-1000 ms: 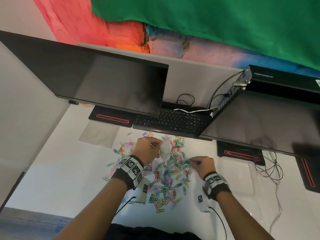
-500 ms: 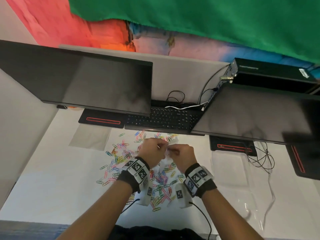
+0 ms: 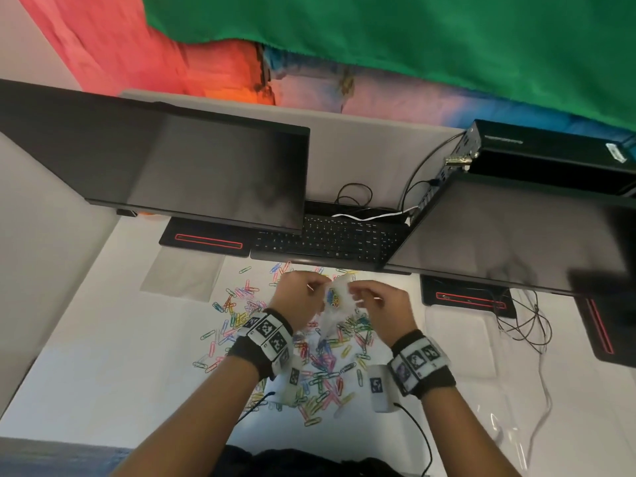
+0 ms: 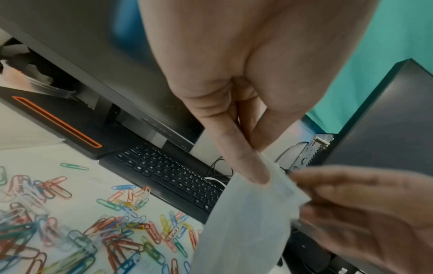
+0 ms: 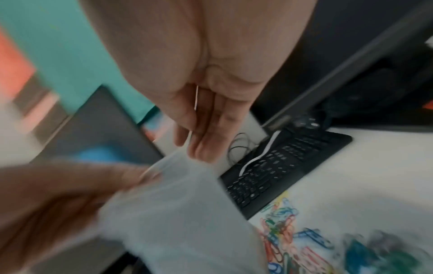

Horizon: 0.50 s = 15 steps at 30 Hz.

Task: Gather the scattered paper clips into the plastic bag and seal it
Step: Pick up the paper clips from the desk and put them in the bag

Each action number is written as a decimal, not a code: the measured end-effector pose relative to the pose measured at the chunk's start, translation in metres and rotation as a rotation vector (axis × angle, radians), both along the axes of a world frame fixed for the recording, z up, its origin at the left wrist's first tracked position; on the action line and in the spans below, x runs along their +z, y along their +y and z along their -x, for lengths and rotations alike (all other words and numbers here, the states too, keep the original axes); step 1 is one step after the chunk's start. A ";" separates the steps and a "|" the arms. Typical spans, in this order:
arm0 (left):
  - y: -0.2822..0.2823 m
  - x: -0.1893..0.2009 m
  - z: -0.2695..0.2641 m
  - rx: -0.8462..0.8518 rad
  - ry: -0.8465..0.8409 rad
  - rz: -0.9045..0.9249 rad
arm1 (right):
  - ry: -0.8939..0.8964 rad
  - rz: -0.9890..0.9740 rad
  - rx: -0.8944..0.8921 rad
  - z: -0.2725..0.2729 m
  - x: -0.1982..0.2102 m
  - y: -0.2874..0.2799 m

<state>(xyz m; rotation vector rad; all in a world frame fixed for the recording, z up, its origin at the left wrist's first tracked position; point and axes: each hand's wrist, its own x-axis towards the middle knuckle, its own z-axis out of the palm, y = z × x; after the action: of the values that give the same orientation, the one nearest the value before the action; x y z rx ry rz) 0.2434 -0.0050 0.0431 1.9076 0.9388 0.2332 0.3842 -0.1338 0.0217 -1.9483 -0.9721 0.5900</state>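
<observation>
Now the left hand point(image 3: 297, 301) pinches the top of the bag point(image 3: 330, 321), up over the clips point(image 3: 327, 370) on the desk point(image 3: 103, 356). The right hand point(image 3: 377, 304) is at its mouth, too blurry to tell its grip. Pull the mouth wide so clips drop in.

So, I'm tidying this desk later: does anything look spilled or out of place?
Yes: coloured paper clips lie spilled across the white desk in front of the keyboard; the left hand pinches a plastic bag above them.
</observation>
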 end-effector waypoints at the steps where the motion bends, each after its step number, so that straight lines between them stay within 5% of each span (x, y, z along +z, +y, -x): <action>1: 0.003 0.000 0.002 0.003 0.007 -0.010 | 0.026 0.002 -0.099 -0.008 -0.006 -0.008; 7: 0.022 -0.002 0.010 0.085 0.003 -0.026 | 0.055 0.885 -0.089 -0.027 -0.078 -0.060; 15: 0.029 -0.007 0.017 0.122 0.010 -0.007 | -0.127 0.675 0.001 -0.004 -0.109 -0.036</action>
<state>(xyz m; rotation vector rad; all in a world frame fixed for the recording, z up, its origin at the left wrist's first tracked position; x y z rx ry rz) 0.2269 0.0244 0.0361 1.8617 1.0637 0.2997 0.3877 -0.1699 -0.0876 -2.6027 -0.9210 0.8849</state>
